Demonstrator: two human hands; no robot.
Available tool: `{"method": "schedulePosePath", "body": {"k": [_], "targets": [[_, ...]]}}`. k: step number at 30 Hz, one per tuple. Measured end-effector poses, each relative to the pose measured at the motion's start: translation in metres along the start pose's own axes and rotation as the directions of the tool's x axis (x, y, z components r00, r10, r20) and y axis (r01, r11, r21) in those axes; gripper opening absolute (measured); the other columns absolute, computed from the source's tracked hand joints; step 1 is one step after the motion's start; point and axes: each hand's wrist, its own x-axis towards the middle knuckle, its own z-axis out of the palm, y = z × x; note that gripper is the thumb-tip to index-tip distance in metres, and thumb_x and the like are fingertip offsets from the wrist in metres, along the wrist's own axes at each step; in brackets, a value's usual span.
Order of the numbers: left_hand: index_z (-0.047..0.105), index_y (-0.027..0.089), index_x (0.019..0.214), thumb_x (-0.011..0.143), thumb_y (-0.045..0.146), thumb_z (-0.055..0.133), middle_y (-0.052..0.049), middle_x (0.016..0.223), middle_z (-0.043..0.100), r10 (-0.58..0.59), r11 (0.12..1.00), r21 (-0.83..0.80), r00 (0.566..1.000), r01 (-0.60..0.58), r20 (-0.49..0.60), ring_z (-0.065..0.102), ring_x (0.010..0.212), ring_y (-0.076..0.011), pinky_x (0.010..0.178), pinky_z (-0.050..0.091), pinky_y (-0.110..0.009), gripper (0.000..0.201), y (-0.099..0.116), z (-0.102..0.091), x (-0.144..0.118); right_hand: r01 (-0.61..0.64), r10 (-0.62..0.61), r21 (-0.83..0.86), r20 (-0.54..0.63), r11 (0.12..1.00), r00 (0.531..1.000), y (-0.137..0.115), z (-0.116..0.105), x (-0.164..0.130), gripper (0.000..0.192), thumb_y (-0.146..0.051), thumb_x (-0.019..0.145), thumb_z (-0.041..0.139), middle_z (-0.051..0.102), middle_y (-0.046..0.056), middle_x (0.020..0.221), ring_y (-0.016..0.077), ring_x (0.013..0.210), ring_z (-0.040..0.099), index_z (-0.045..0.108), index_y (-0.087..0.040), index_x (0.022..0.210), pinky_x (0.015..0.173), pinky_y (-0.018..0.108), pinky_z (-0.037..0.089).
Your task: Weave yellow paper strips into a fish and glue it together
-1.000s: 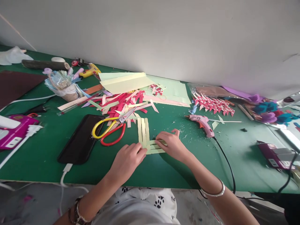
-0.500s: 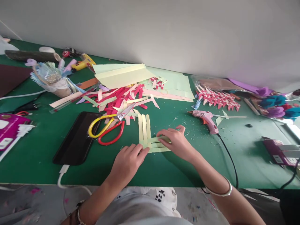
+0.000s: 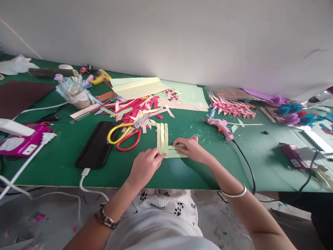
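Pale green and yellow paper strips (image 3: pixel 162 134) lie woven in an L shape on the green table, some running away from me and others to the right. My left hand (image 3: pixel 145 166) is closed at the corner of the weave, thumb and fingertips pressing the strips down. My right hand (image 3: pixel 191 150) pinches the right-running strips, its fingers curled over their ends and hiding them. Left of the weave rest scissors (image 3: pixel 128 139) with one yellow and one red handle, blades pointing away.
Behind the weave sits a heap of red and pink paper strips (image 3: pixel 137 109) beside pale sheets (image 3: pixel 192 95). A black phone (image 3: pixel 96 146) with a white cable lies left. A pink glue gun (image 3: pixel 221 126), its cord trailing over the table edge, and a red-and-white woven piece (image 3: pixel 232 107) lie right.
The view has shifted, so the table sits a little higher in it. Both hands remain on the woven strips; the right-running strips look closer together now.
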Motion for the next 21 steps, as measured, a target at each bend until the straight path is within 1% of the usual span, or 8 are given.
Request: {"method": "schedulePosePath", "body": {"k": [4, 6, 9, 12, 15, 18, 20, 21], "targets": [[0.066, 0.022, 0.099, 0.087, 0.015, 0.045, -0.003, 0.079, 0.060, -0.017, 0.998, -0.056, 1.000, 0.016, -0.021, 0.056, 0.069, -0.0139, 0.055, 0.038, -0.024, 0.025, -0.001, 0.001, -0.001, -0.003, 0.010, 0.085, -0.088, 0.996, 0.996, 0.009, 0.002, -0.004, 0.020, -0.031, 0.084, 0.044, 0.047, -0.007, 0.055, 0.0091, 0.052, 0.040, 0.060, -0.021, 0.090, 0.082, 0.036, 0.029], [0.066, 0.022, 0.098, 0.087, 0.015, 0.045, -0.003, 0.080, 0.060, -0.022, 0.997, -0.069, 0.999, 0.020, -0.030, 0.056, 0.068, -0.0135, 0.054, 0.037, -0.024, 0.025, -0.002, 0.002, -0.001, -0.006, 0.021, 0.112, -0.135, 0.994, 0.991, 0.015, 0.004, -0.007, 0.025, -0.035, 0.084, 0.042, 0.048, -0.005, 0.058, 0.0097, 0.053, 0.040, 0.060, -0.020, 0.090, 0.072, 0.030, 0.033], [0.066, 0.021, 0.097, 0.087, 0.016, 0.043, -0.004, 0.082, 0.060, -0.040, 0.995, -0.089, 0.999, 0.038, -0.020, 0.057, 0.070, -0.0136, 0.055, 0.038, -0.023, 0.025, -0.002, 0.005, 0.000, 0.006, 0.025, 0.149, -0.204, 0.989, 0.979, 0.023, 0.010, -0.010, 0.030, -0.040, 0.083, 0.040, 0.051, -0.003, 0.065, 0.0103, 0.053, 0.039, 0.058, -0.019, 0.093, 0.058, 0.024, 0.033], [0.064, 0.020, 0.097, 0.086, 0.017, 0.043, -0.004, 0.084, 0.060, -0.069, 0.993, -0.094, 0.997, 0.067, -0.020, 0.058, 0.072, -0.0137, 0.056, 0.039, -0.022, 0.023, 0.001, 0.005, -0.001, 0.026, 0.019, 0.155, -0.282, 0.988, 0.959, 0.028, 0.016, -0.011, 0.030, -0.041, 0.082, 0.040, 0.054, -0.001, 0.068, 0.0109, 0.054, 0.041, 0.058, -0.019, 0.091, 0.056, 0.024, 0.034], [0.062, 0.022, 0.100, 0.084, 0.020, 0.046, -0.002, 0.087, 0.061, -0.115, 0.990, -0.082, 0.992, 0.111, -0.043, 0.058, 0.068, -0.0115, 0.056, 0.041, -0.020, 0.022, -0.001, 0.000, -0.008, 0.044, 0.009, 0.142, -0.349, 0.989, 0.937, 0.029, 0.022, -0.011, 0.029, -0.041, 0.082, 0.040, 0.054, 0.000, 0.068, 0.0122, 0.057, 0.044, 0.058, -0.019, 0.090, 0.058, 0.025, 0.036], [0.058, 0.022, 0.105, 0.085, 0.025, 0.044, -0.001, 0.089, 0.061, -0.245, 0.969, -0.061, 0.964, 0.239, -0.101, 0.058, 0.067, -0.0115, 0.055, 0.043, -0.020, 0.025, -0.020, -0.016, -0.022, 0.059, -0.009, 0.119, -0.380, 0.991, 0.925, 0.028, 0.024, -0.011, 0.026, -0.040, 0.079, 0.044, 0.055, 0.000, 0.068, 0.0135, 0.061, 0.048, 0.058, -0.020, 0.089, 0.063, 0.026, 0.037], [0.056, 0.017, 0.109, 0.086, 0.027, 0.040, -0.007, 0.092, 0.061, -0.362, 0.931, -0.027, 0.916, 0.363, -0.173, 0.059, 0.077, -0.0175, 0.063, 0.046, -0.025, 0.030, -0.043, -0.031, -0.035, 0.064, -0.019, 0.105, -0.385, 0.992, 0.923, 0.027, 0.024, -0.011, 0.025, -0.039, 0.078, 0.046, 0.055, 0.000, 0.068, 0.0142, 0.063, 0.051, 0.058, -0.021, 0.089, 0.067, 0.028, 0.039], [0.055, 0.015, 0.110, 0.084, 0.030, 0.043, -0.010, 0.096, 0.060, -0.420, 0.903, 0.004, 0.883, 0.430, -0.208, 0.058, 0.085, -0.0224, 0.069, 0.047, -0.030, 0.033, -0.057, -0.038, -0.041, 0.064, -0.020, 0.100, -0.385, 0.993, 0.922, 0.026, 0.024, -0.011, 0.024, -0.039, 0.079, 0.045, 0.056, 0.000, 0.069, 0.0144, 0.064, 0.052, 0.058, -0.021, 0.089, 0.069, 0.029, 0.039]]}}
